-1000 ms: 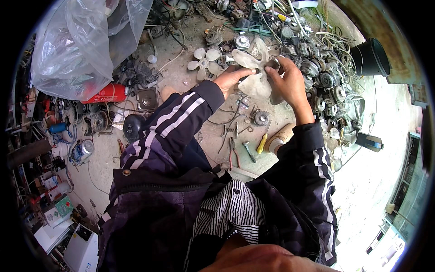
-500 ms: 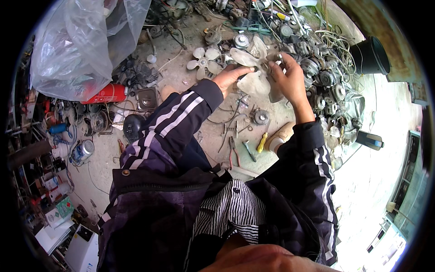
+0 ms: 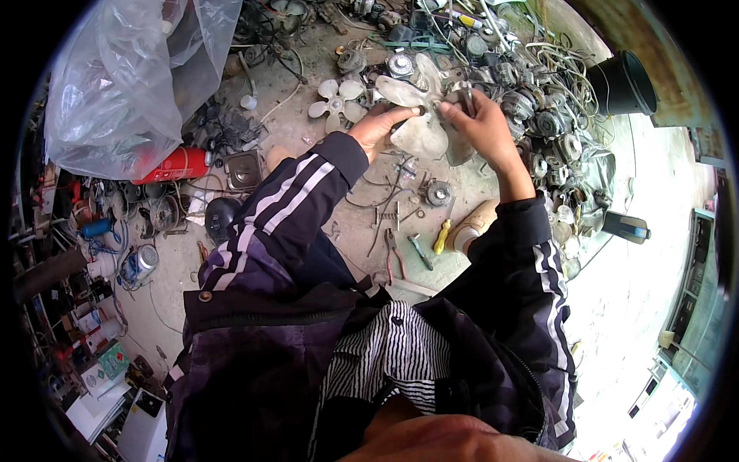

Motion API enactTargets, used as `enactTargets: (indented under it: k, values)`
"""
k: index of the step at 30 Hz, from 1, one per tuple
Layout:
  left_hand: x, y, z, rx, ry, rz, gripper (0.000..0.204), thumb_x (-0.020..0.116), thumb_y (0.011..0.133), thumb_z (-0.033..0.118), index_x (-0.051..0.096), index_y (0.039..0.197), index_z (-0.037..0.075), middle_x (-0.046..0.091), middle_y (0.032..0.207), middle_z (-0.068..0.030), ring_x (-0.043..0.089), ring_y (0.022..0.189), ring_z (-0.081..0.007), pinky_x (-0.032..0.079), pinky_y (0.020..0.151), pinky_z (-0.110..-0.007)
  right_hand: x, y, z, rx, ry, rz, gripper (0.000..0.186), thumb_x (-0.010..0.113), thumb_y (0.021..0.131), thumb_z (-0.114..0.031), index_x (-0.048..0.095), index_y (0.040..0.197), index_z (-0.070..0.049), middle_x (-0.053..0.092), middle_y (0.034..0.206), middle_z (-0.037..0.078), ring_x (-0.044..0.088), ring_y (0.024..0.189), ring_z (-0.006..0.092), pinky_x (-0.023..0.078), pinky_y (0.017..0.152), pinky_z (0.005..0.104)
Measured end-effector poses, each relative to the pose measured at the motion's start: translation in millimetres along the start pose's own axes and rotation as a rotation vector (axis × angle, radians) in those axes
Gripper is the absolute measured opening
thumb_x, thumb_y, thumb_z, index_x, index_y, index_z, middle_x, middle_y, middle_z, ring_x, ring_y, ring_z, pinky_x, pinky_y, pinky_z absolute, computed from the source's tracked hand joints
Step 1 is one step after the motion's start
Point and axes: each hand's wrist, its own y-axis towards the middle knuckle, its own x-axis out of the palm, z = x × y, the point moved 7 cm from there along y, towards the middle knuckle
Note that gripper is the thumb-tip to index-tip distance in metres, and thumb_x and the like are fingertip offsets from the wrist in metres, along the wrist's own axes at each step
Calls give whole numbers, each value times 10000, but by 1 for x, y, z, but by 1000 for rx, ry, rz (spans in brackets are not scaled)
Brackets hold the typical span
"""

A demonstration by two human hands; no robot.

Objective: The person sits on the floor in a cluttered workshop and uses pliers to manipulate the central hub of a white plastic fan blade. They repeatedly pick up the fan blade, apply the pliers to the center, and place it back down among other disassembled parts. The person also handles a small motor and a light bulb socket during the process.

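Observation:
A pale, translucent fan blade with several broad petals is held up over the floor between both hands. My left hand grips it at the left, thumb pressed near the hub and fingers behind. My right hand is closed at the hub's right side, its thumb on the hub; a small greyish metal piece shows by its fingertips, its kind unclear. A smaller white fan blade lies on the floor beyond my left hand. Below the held blade sit a round motor part, red-handled pliers and a yellow-handled screwdriver.
Heaped small motors and tangled cables line the right and far side. A black bucket stands at far right. At left are a large clear plastic bag, a red cylinder and a metal tray. My shoe is near the screwdriver.
The view has shifted slightly. The fan blade has tilted a little in my hands, and my right fingers have shifted around the hub. Both hands still hold it.

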Motion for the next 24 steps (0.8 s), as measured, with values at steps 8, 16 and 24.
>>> enactTargets:
  k: [8, 16, 24]
  values:
    - [-8, 4, -2, 37, 115, 39, 518, 648, 858, 200, 428, 1305, 58, 564, 1209, -70, 570, 1104, -180, 495, 911, -346, 6, 3, 2, -127, -193, 13, 355, 738, 782, -243, 577, 949, 26, 645, 816, 72, 598, 737, 132, 487, 685, 289]
    - [-3, 3, 3, 43, 8, -29, 483, 642, 862, 224, 462, 1281, 65, 582, 1190, -71, 593, 1069, -190, 499, 899, -364, -13, 3, 0, 97, 701, -71, 205, 580, 900, -215, 576, 1033, -59, 570, 845, -10, 484, 672, 56, 322, 509, 173]
    - [-6, -9, 23, -21, -96, 44, 427, 682, 828, 275, 559, 1198, 101, 627, 1145, -48, 599, 1052, -192, 451, 941, -389, -60, 2, 27, 109, 115, 244, 367, 678, 835, -374, 646, 908, -15, 595, 724, 18, 516, 649, 88, 406, 584, 249]
